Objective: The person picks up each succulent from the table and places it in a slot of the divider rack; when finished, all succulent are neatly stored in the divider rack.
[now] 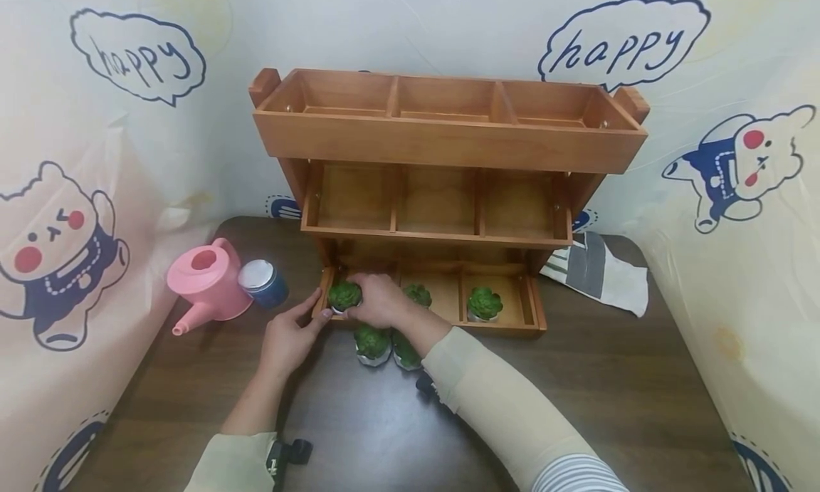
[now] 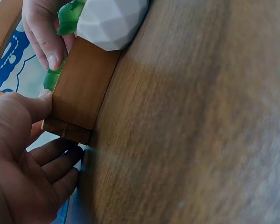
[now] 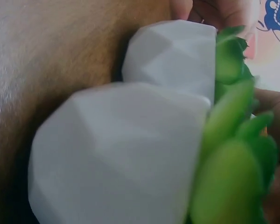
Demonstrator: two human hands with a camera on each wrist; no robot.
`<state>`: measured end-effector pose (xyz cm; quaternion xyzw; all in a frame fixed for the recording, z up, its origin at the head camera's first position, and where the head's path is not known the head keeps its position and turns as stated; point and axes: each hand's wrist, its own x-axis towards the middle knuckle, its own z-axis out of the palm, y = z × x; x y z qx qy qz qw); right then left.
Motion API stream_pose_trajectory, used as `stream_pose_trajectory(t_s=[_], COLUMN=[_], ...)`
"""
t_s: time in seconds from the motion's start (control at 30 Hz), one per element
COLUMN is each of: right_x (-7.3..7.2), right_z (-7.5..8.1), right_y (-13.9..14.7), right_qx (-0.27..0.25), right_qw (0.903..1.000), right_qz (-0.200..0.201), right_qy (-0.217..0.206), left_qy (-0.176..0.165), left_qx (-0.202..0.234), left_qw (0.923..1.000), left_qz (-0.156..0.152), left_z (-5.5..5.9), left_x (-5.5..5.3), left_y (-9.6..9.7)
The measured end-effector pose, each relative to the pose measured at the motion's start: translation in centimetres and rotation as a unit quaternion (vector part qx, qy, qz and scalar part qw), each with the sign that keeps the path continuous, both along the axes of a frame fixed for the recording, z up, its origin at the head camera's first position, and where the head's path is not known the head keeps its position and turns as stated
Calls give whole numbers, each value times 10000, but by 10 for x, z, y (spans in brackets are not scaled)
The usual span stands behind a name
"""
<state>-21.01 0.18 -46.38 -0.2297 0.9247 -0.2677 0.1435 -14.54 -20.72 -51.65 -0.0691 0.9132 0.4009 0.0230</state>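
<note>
Five potted succulents! Two sit in the bottom tray, two on the table; the right hand pinches one at the tray's left end. Left hand, loose-fingered, touches the tray. Only the head view shows three tiers.

Two plants before the shelf
</note>
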Motion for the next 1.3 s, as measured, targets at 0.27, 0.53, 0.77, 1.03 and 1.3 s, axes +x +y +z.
stream_pose_trajectory(t_s=[0.27, 0.53, 0.77, 1.03, 1.3], right_x=[1, 3, 7, 13, 22], right_z=[6, 5, 5, 3, 4], right_y=[13, 25, 34, 45, 59], right_qx=[-613, -1185, -1660, -2326, -2713], right_qw=[9973, 9920, 9848, 9714, 9614], right_qz=[-84, -140, -219, -128, -119], right_qy=[-392, -419, -459, -464, -431], left_qy=[-27, -129, -71, -82, -31], left_qx=[0, 3, -31, -63, -100], left_qw=[10000, 9999, 10000, 9999, 9999], left_qz=[23, 5, 1, 4, -3], left_z=[0, 3, 3, 4, 3], left_x=[-1, -2, -3, -3, -2], left_y=[0, 0, 1, 2, 2])
